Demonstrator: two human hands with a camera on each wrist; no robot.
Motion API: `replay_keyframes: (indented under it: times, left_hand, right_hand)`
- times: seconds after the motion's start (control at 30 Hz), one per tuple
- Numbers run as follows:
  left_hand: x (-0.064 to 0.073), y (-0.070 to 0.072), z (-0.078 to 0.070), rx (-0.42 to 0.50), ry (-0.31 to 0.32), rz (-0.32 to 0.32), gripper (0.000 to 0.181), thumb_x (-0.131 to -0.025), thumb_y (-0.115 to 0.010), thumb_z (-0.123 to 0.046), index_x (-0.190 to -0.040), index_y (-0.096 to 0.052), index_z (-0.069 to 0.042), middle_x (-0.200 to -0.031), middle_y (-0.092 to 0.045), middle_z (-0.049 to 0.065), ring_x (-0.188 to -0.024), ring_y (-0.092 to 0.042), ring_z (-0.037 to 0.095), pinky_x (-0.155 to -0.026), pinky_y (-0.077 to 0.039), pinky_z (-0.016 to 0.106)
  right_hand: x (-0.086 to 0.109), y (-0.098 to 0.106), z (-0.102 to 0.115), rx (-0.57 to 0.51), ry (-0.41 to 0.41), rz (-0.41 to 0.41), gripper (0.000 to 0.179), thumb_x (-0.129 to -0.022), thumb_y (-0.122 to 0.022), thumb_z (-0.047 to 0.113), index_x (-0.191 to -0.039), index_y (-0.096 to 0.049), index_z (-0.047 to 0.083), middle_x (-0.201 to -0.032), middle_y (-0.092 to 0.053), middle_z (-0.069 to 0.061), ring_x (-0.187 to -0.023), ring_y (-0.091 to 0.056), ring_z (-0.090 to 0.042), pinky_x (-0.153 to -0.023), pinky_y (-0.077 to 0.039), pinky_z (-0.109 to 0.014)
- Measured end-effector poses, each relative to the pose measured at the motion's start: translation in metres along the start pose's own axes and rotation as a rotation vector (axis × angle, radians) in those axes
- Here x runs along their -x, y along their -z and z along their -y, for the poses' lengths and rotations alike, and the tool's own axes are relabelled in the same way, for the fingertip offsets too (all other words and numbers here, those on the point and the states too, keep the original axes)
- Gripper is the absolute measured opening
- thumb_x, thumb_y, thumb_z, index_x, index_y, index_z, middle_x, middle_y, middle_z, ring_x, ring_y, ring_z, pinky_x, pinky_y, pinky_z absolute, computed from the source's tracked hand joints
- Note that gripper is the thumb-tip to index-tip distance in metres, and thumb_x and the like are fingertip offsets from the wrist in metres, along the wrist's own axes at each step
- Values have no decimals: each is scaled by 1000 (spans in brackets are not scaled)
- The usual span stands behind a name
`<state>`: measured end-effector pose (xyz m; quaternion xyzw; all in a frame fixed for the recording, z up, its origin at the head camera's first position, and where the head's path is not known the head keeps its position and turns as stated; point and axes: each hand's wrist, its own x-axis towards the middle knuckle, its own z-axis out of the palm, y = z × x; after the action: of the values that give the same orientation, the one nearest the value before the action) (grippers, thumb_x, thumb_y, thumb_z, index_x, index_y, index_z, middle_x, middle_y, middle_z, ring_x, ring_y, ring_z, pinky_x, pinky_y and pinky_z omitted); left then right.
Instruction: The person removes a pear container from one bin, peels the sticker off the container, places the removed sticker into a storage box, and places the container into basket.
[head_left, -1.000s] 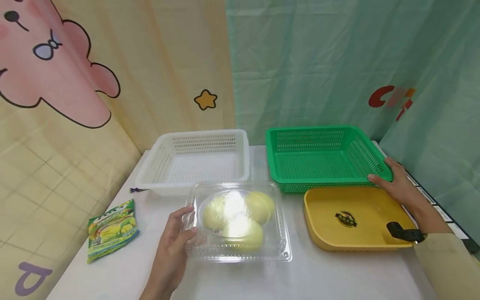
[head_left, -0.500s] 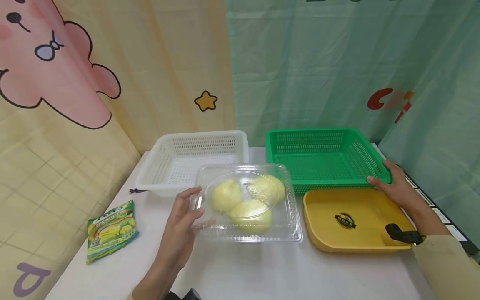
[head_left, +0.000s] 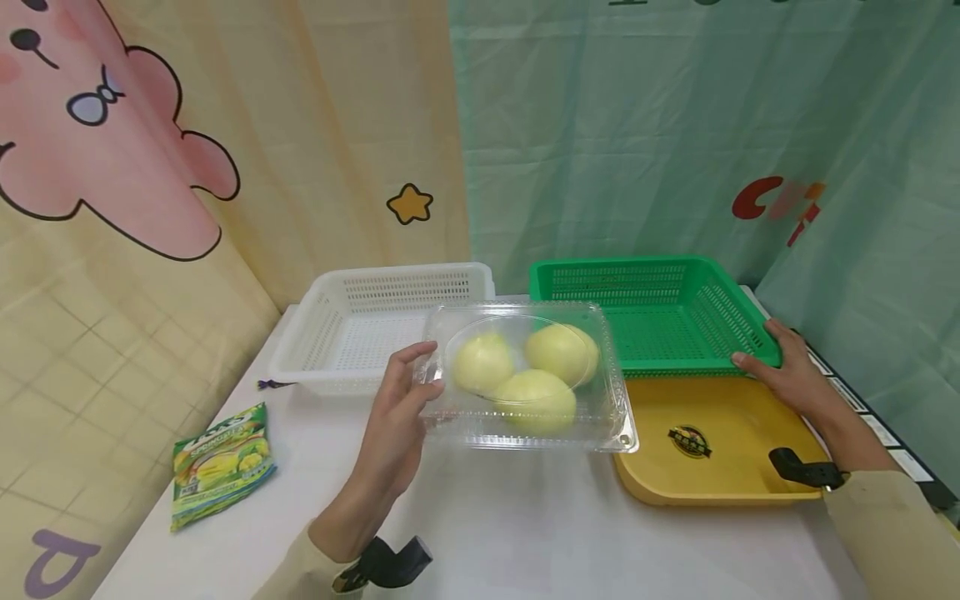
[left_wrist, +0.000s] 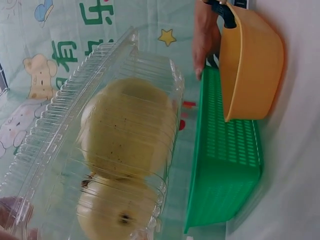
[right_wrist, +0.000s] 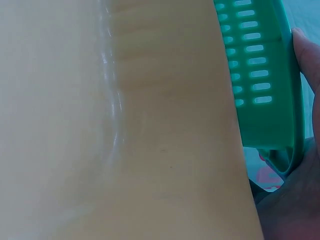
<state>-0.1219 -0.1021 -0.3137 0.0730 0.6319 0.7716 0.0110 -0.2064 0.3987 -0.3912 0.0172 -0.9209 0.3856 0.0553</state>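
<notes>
My left hand grips the left edge of a clear plastic clamshell box, thumb on top. Inside lie three round, pale yellow-green fruits that look like pears; the left wrist view shows dark specks and a stem end on the fruits. The box is raised off the table and tilted, overlapping both baskets in the head view. My right hand holds the right front rim of the green plastic basket, its thumb over the rim and its other fingers partly hidden.
A yellow basin with a black label stands before the green basket, under my right forearm. The white basket stands at the back left. A green-and-yellow snack bag lies at the left. Curtains close off the back and sides.
My left hand has raised the fruit box and carried it to the right and farther back, toward the green basket. My right hand keeps its hold on the green basket's rim.
</notes>
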Motion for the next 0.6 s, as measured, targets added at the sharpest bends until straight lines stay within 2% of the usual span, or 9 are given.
replay_keyframes:
  times: [0.17,0.4,0.5,0.6]
  left_hand:
    - [-17,-10,1,7,8,-12,44,-93,-43,-4,-133,-38,-19,-151,-19,-4,-135,-31,28,-95,-44,45]
    - [-38,-24,4,28,-10,-34,45,-92,-46,-5,-135,-39,-16,-154,-16,-2,-142,-21,30,-92,-46,50]
    - [-47,-30,6,51,-11,-40,45,-91,-47,-6,-134,-40,-17,-154,-16,-1,-140,-24,30,-93,-45,52]
    - [-56,-36,8,66,-9,-48,45,-90,-48,-7,-133,-42,-17,-153,-19,-1,-132,-32,28,-91,-46,51]
  right_hand:
    - [0,-1,0,-5,5,-8,89,-95,-49,39,-149,8,-1,-150,13,-37,-129,-7,-62,-101,-9,-75]
    - [1,-1,2,-4,-5,-15,88,-95,-50,39,-149,8,-1,-150,14,-36,-129,-6,-62,-102,-8,-75]
    - [0,-1,1,-3,-4,-12,88,-95,-49,39,-149,8,-2,-151,15,-35,-131,-4,-61,-102,-8,-75]
    - [0,-1,0,-2,-3,-8,88,-95,-49,39,-149,8,-2,-151,16,-34,-132,-3,-61,-102,-8,-75]
